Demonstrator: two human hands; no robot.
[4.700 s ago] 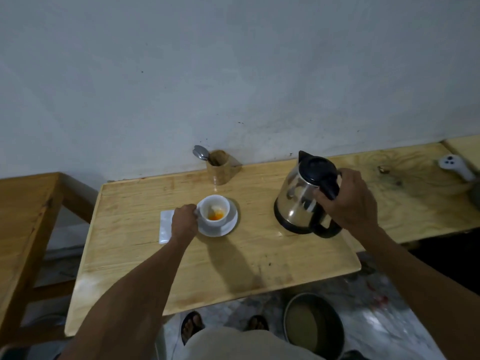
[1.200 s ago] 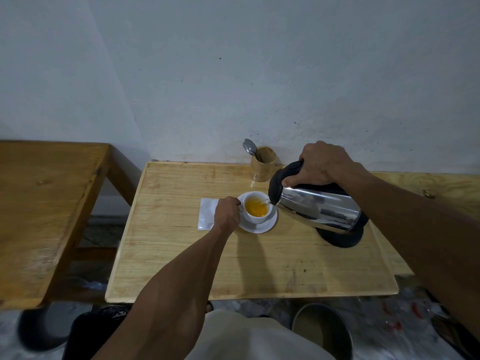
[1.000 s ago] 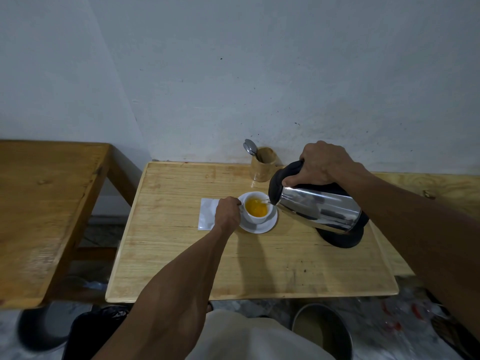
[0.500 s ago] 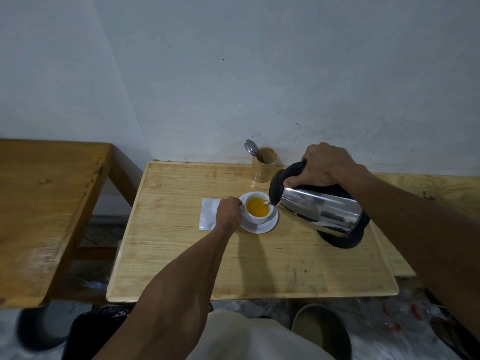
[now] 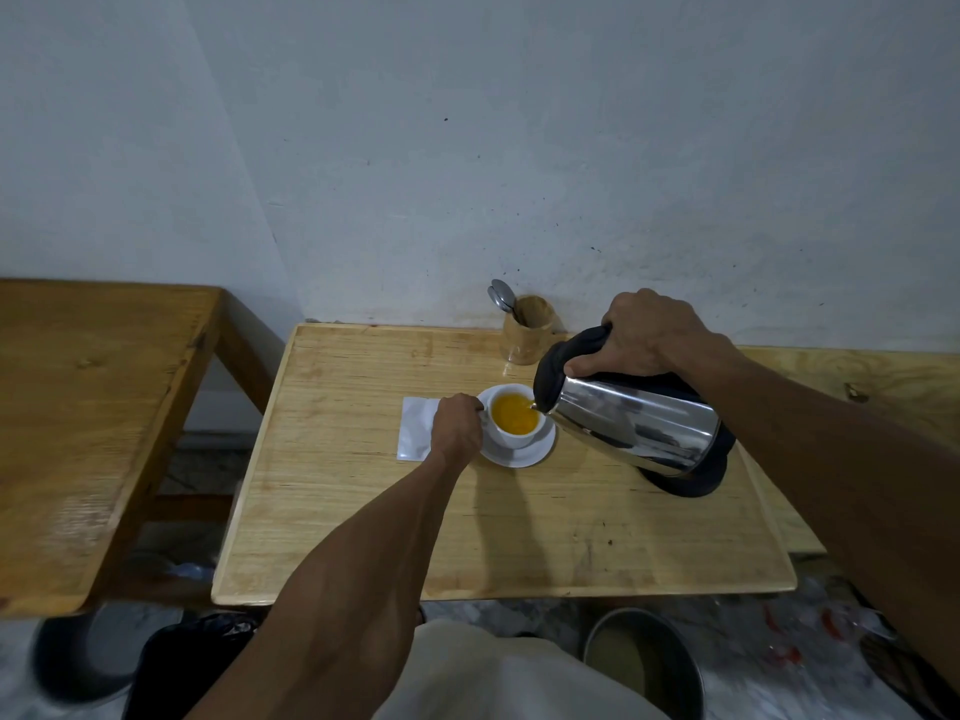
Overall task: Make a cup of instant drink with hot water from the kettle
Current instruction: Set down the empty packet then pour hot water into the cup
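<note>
The right hand [image 5: 641, 330] grips the tilted kettle [image 5: 636, 426], spout over the cup [image 5: 515, 415]; the left hand [image 5: 456, 433] pinches its handle, steadying it on the saucer [image 5: 540, 452]. Judging by the orange level, ease the tilt back soon, slowly, to avoid overflow

Your footage is dim and evenly lit, with soft shadows falling toward you on the desk [image 5: 519, 537], glare on the kettle [image 5: 639, 426], and wide-angle edge bending.

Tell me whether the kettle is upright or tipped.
Tipped. The right hand holds the kettle by its handle, body slanted, spout down at the rim of the cup, which holds orange liquid.
</note>
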